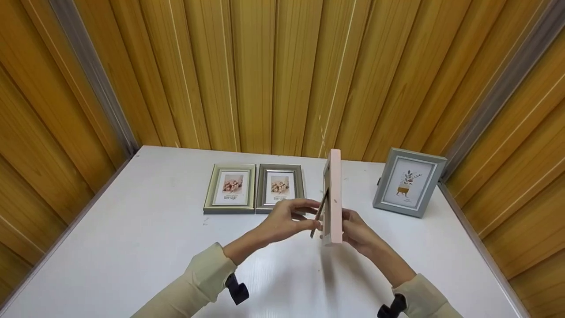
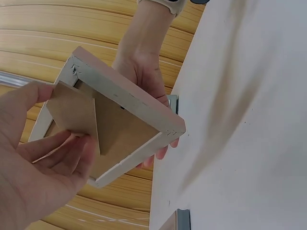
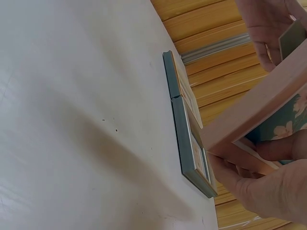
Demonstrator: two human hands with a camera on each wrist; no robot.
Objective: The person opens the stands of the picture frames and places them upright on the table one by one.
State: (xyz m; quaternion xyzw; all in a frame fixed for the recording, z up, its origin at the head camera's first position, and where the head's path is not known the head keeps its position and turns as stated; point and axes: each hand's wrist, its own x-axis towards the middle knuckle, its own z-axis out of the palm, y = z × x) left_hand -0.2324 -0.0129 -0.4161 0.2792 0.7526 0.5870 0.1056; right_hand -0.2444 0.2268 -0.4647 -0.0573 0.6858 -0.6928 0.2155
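Observation:
A pink picture frame (image 1: 336,198) is held up edge-on above the white table, its back toward my left hand. In the left wrist view its brown backing board (image 2: 125,128) shows, with a flap-like stand (image 2: 72,109) tilted out from it. My left hand (image 1: 284,221) pinches this stand between thumb and fingers. With my right hand (image 1: 363,233) I grip the frame from its front side, near the lower edge. The right wrist view shows my right thumb (image 3: 280,147) over the front, beside a green picture with pale flowers (image 3: 284,129).
Two picture frames, one gold-green (image 1: 230,189) and one grey-brown (image 1: 279,187), lie side by side on the white table (image 1: 145,229), behind my left hand. A grey frame (image 1: 409,183) stands tilted back at the right. Wood-patterned walls (image 1: 256,79) enclose the table's back and sides.

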